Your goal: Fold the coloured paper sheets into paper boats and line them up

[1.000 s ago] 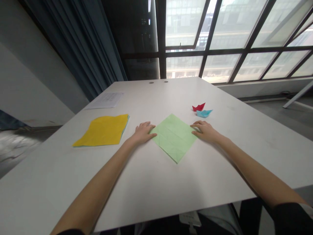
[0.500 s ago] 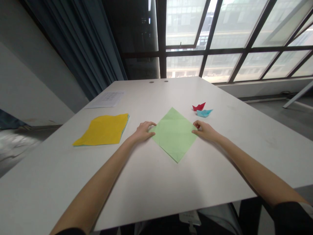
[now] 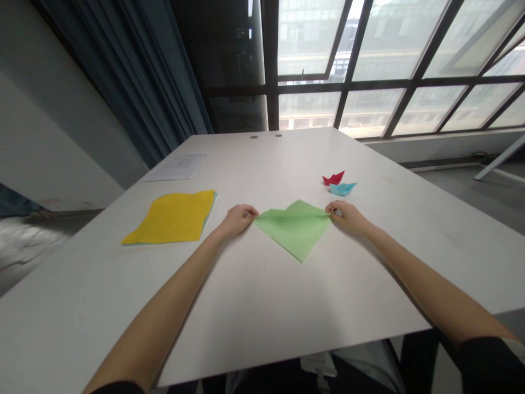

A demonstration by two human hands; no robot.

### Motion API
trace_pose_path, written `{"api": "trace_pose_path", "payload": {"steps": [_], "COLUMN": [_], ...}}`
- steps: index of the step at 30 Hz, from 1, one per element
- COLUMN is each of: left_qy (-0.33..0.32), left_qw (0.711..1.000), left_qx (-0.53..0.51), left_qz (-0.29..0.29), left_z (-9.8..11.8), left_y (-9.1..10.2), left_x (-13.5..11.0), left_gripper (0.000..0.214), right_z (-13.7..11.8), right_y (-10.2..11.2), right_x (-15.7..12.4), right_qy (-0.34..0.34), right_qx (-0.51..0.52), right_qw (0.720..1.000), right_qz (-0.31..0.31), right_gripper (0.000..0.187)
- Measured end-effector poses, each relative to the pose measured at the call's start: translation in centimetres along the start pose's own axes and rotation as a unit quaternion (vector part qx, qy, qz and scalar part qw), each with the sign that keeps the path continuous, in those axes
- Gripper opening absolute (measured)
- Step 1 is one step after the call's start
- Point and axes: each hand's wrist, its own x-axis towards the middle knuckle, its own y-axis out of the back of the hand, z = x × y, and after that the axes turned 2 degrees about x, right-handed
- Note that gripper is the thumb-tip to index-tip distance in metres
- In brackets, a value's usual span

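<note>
A light green sheet of paper (image 3: 297, 227) lies in front of me, one corner pointing toward me. It bends along a line between its left and right corners, and the far part stands partly raised. My left hand (image 3: 240, 219) pinches the left corner between thumb and fingers. At the right corner, my right hand (image 3: 346, 216) is closed in a similar pinch. Just beyond my right hand sit a red paper boat (image 3: 334, 178) and a light blue paper boat (image 3: 343, 189), close together.
A stack of paper with a yellow sheet (image 3: 174, 219) on top lies left of my left hand. Behind it is a printed white page (image 3: 178, 166). All of it rests on a white table (image 3: 254, 317). Windows (image 3: 377, 104) and a blue curtain (image 3: 123, 71) stand beyond.
The green paper lay flat as a diamond; now it is bent across the middle. Both hands have closed on its side corners, and its near tip has shifted away from me.
</note>
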Motion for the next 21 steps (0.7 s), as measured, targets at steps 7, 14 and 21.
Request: {"api": "trace_pose_path", "payload": {"steps": [7, 14, 21], "left_qy": [0.0, -0.041, -0.118], "left_qw": [0.998, 0.99, 0.975], "left_qx": [0.07, 0.131, 0.186], "left_qz": [-0.002, 0.034, 0.007], "left_z": [0.9, 4.4, 8.2], "left_y": [0.5, -0.4, -3.2], "left_x": [-0.3, -0.8, -2.6], "left_gripper": [0.031, 0.027, 0.026], "right_z": [0.5, -2.7, -7.7], "right_y": [-0.2, -0.6, -2.1], "right_x": [0.0, -0.2, -0.9], "right_qy": [0.034, 0.075, 0.115], "right_qx": [-0.066, -0.103, -0.183], "right_qw": [0.997, 0.992, 0.976], "right_qz": [-0.012, 0.005, 0.015], "right_gripper": [0.034, 0.032, 0.027]}}
